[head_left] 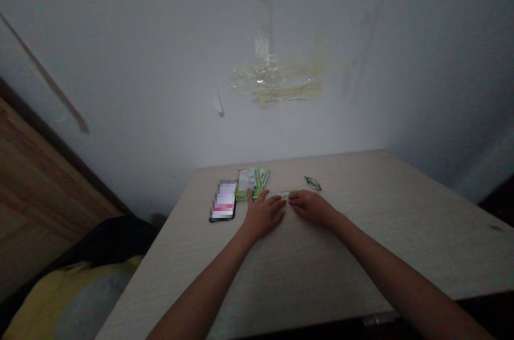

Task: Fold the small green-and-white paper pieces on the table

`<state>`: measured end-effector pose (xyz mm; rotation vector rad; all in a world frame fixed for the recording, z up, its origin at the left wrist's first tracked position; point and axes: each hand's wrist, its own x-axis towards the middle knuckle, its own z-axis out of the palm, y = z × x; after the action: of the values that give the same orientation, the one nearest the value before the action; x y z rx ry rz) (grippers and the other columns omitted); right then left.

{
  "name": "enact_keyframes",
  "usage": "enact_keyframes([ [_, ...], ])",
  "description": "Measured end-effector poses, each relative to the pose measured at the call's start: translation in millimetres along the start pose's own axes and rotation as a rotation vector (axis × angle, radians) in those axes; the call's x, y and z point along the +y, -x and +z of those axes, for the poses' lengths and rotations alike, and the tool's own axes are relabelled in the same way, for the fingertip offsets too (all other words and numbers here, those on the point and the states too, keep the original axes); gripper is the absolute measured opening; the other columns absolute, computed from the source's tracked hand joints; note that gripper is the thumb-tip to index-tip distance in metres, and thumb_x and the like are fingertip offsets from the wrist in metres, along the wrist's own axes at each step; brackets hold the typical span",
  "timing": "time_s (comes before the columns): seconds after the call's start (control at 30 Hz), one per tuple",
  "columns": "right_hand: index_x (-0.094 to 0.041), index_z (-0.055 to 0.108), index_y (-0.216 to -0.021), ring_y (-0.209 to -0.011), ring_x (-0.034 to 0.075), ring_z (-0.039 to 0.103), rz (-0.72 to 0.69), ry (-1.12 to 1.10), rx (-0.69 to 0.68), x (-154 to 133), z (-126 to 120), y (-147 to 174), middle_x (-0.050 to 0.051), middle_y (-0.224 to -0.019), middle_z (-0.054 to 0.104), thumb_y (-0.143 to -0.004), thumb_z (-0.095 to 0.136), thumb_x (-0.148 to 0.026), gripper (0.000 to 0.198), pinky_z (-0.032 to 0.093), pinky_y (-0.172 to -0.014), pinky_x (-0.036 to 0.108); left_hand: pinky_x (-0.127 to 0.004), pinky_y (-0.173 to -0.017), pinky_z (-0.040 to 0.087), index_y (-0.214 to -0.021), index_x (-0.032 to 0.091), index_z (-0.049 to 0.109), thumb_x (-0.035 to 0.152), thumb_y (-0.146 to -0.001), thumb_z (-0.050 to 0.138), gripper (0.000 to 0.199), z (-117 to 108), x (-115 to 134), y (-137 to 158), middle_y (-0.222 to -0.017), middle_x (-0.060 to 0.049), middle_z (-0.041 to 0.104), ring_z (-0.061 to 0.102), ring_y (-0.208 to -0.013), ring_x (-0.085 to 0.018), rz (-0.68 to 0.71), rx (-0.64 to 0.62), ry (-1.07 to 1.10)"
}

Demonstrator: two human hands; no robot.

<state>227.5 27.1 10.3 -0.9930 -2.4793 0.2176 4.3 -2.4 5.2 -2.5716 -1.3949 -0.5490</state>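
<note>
A narrow green-and-white strip (284, 194), like a folded wrapper, lies flat on the table just beyond my fingertips. My left hand (263, 216) rests on the tabletop with its fingers spread, some of them touching the strip's near edge. From the other side, my right hand (310, 205) has its fingers pressed together on the strip's right end. A small pile of green-and-white printed packets (251, 180) sits just beyond my left fingertips. Past my right hand lies a small, narrow folded green piece (312, 183).
A phone (224, 202) with its screen lit lies left of the packets. The pale wooden table (361, 179) meets a wall (160, 61) bearing peeling clear tape (277, 80). At lower left are yellow and grey cloth (68, 297) and a wooden panel (32, 190).
</note>
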Motion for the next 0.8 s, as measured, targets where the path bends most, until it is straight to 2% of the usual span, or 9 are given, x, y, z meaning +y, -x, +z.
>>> enact_keyframes([
  [0.43, -0.021, 0.072, -0.106, -0.1, 0.021, 0.062, 0.028, -0.005, 0.016, 5.6, 3.7, 0.1, 0.008, -0.107, 0.07, -0.087, 0.053, -0.019, 0.027, 0.048, -0.092, 0.034, -0.074, -0.107, -0.007, -0.127, 0.045, 0.054, 0.049, -0.094, 0.041, 0.036, 2.1, 0.2, -0.4, -0.133, 0.004, 0.06, 0.041, -0.132, -0.031, -0.028, -0.006, 0.032],
  [0.6, -0.02, 0.068, -0.114, -0.099, 0.02, 0.061, 0.074, -0.011, 0.049, 4.7, 5.5, -2.1, 0.009, -0.105, 0.068, -0.087, 0.054, -0.018, 0.031, 0.047, -0.089, 0.033, -0.075, -0.107, -0.005, -0.128, 0.046, 0.052, 0.05, -0.093, 0.043, 0.036, 3.8, -1.0, -0.2, -0.133, 0.005, 0.06, 0.039, -0.133, -0.031, -0.034, -0.012, 0.036],
  [0.8, -0.023, 0.067, -0.118, -0.099, 0.02, 0.059, 0.065, 0.024, 0.038, 4.5, 7.2, -3.3, 0.008, -0.106, 0.065, -0.089, 0.053, -0.018, 0.033, 0.045, -0.089, 0.033, -0.074, -0.107, -0.003, -0.13, 0.048, 0.05, 0.05, -0.093, 0.042, 0.038, 4.5, -1.1, -0.3, -0.133, 0.004, 0.06, 0.039, -0.133, -0.031, -0.022, -0.005, 0.017],
])
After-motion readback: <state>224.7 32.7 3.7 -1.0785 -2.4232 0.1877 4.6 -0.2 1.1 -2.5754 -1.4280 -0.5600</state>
